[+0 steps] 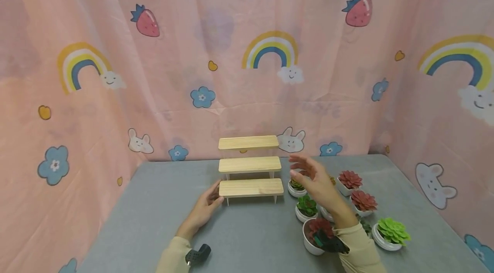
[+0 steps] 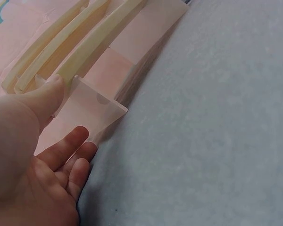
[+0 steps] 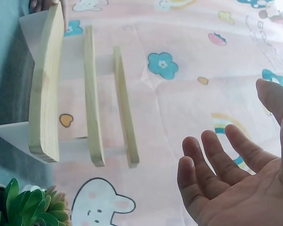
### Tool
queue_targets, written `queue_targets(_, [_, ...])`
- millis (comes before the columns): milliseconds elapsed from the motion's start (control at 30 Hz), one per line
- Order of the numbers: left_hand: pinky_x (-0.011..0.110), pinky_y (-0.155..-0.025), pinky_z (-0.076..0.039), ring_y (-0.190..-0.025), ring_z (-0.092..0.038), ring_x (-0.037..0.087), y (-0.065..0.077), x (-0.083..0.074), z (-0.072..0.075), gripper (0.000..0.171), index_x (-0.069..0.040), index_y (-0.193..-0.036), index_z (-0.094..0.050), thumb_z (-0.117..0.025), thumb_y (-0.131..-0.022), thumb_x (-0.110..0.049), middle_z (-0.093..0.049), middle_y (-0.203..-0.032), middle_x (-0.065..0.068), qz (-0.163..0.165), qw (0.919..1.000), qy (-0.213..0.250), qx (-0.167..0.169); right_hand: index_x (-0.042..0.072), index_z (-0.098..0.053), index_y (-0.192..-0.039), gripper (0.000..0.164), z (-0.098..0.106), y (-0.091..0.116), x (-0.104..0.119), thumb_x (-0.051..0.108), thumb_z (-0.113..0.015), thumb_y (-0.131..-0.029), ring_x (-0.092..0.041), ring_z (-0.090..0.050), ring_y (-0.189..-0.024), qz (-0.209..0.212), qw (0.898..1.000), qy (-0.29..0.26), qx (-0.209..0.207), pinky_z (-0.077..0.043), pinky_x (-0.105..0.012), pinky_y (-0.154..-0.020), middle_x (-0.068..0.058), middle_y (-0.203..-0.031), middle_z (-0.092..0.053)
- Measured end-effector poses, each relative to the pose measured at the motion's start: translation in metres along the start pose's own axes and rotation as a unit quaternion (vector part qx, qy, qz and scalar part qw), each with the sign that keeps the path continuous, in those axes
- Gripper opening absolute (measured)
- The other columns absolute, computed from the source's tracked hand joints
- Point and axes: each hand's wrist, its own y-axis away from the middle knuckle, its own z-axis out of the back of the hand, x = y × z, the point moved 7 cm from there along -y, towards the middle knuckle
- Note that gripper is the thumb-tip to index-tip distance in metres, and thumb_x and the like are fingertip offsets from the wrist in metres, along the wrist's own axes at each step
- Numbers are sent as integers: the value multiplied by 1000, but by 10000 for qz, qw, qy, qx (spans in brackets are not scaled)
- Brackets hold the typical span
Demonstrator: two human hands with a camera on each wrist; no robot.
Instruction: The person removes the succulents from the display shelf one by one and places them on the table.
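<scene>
A three-tier stand (image 1: 251,188) with pale wooden steps and translucent side supports stands on the grey table. My left hand (image 1: 206,206) holds the left end of its lowest step. In the left wrist view, the thumb (image 2: 56,89) lies against the step's end, and several fingers are bent beside the translucent support (image 2: 89,103). To the right of the stand, my right hand (image 1: 318,185) is raised above the potted plants, holding nothing. Its fingers (image 3: 217,157) are spread and slightly bent in the right wrist view. A green succulent (image 3: 28,205) sits below the stand's right end there.
Several small artificial succulents in white pots crowd the table's right side, among them a red one (image 1: 350,179) and a bright green one (image 1: 393,231). Some are partly hidden by my right arm. A pink patterned curtain (image 1: 231,114) hangs behind the table (image 1: 154,221) and along its sides.
</scene>
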Motion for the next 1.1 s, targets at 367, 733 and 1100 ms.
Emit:
queue_targets(367, [53, -105, -47, -124, -59, 28, 3, -5, 4, 63, -10, -158, -35, -61, -101, -19, -60, -142, 15, -38, 9999, 99, -68, 3, -54, -140, 42, -2, 1, -2, 5, -61, -99, -3, -59, -113, 26, 9999, -42, -95, -47, -26, -95, -19, -134, -60])
queue_targets(733, [57, -106, -44, -127, -58, 33, 2, 1, 1, 65, -8, -158, -32, -60, -102, -25, -57, -144, 18, -37, 9999, -148, 49, 6, -55, -140, 43, -2, 4, -5, 5, -62, -98, -18, -61, -114, -50, 9999, 82, -54, -49, -30, -92, -18, -134, -61])
queue_targets(1100, [55, -105, -46, -123, -60, 29, 0, -2, 1, 62, -8, -157, -36, -61, -101, -16, -61, -140, 16, -5, 9999, 38, -138, 1, -54, -140, 43, -17, 1, -9, 8, -62, -98, -30, -62, -113, -79, 9995, 224, 232, -52, -32, -91, -23, -135, -61])
